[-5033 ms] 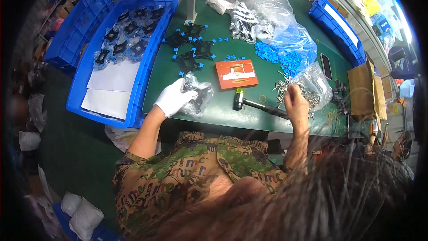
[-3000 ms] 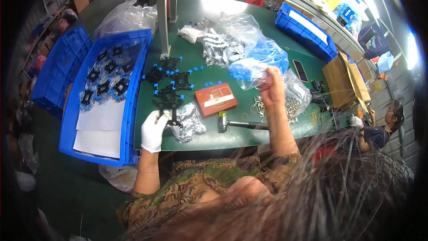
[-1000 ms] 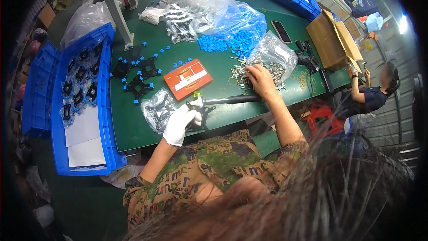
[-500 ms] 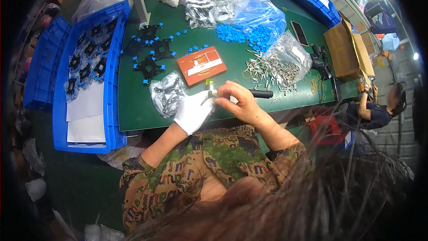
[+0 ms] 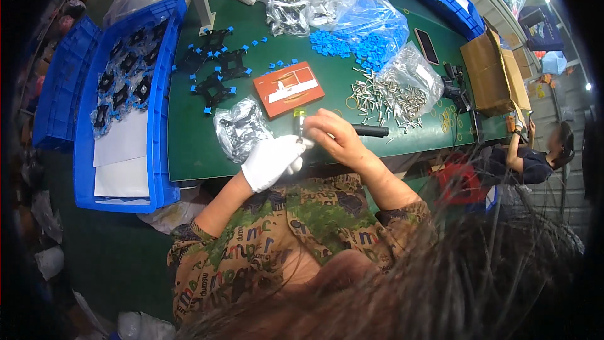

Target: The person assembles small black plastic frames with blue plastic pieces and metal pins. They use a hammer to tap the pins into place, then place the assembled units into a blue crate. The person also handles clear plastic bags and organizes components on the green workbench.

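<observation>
My left hand [image 5: 267, 160], in a white glove, is closed at the table's front edge, thumb and fingertips pinched together. My bare right hand [image 5: 338, 138] meets it there, its fingers bent inward and closed at the left fingertips. Whatever small thing lies between the two hands is too hidden to name. Just behind my right hand lies a hammer with a yellow-tipped head [image 5: 299, 113]; its black handle [image 5: 372, 131] sticks out to the right. A red box [image 5: 289, 90] lies beyond my hands. Left of it is a clear plastic bag [image 5: 239, 129] with dark contents.
Metal pins [image 5: 387, 101] are heaped right of my hands, with blue plastic pieces [image 5: 352, 47] behind. Black four-armed parts with blue ends [image 5: 214, 88] lie left. A blue crate [image 5: 170, 88] stands far left, a phone [image 5: 426, 46] and carton [image 5: 494, 75] right. Another person [image 5: 531, 157] is at right.
My left hand has drawn slightly down toward me, and my right fingers have curled in more. The whole view has shifted a little; the hammer stays in its place on the table.
</observation>
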Motion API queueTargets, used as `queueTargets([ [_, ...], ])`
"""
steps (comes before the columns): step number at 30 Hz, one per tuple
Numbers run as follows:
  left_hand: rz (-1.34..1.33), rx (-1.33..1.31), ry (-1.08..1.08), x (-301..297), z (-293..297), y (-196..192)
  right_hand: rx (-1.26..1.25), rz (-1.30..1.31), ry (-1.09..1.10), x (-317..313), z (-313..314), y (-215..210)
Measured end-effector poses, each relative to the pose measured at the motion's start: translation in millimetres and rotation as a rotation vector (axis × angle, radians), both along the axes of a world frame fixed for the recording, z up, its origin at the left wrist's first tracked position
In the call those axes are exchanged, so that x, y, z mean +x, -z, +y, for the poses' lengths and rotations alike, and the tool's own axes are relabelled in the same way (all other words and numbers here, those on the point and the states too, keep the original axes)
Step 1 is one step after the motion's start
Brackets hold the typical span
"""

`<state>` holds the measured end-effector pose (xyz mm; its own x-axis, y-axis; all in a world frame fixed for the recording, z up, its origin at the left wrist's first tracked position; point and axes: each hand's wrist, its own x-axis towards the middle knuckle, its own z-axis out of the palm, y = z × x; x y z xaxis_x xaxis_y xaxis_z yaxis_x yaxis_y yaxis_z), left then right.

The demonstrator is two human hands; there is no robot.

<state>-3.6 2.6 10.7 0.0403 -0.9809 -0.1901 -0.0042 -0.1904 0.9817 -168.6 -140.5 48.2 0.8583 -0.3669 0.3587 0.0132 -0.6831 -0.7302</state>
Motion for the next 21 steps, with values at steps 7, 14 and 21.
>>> queueTargets([
  [7, 0.244, 0.101, 0.104, 9.0, 11.9, -9.9, -0.414, -0.002, -0.136, -0.6, 0.7, 12.5],
  [14, 0.219, 0.13, 0.103, 10.1, 13.2, -6.7, -0.55, -0.069, -0.057, -0.6, 8.2, 24.0],
  [21, 0.122, 0.107, 0.097, 3.6, 14.0, -4.0, -0.493, -0.123, 0.042, -3.4, 21.0, 35.2],
])
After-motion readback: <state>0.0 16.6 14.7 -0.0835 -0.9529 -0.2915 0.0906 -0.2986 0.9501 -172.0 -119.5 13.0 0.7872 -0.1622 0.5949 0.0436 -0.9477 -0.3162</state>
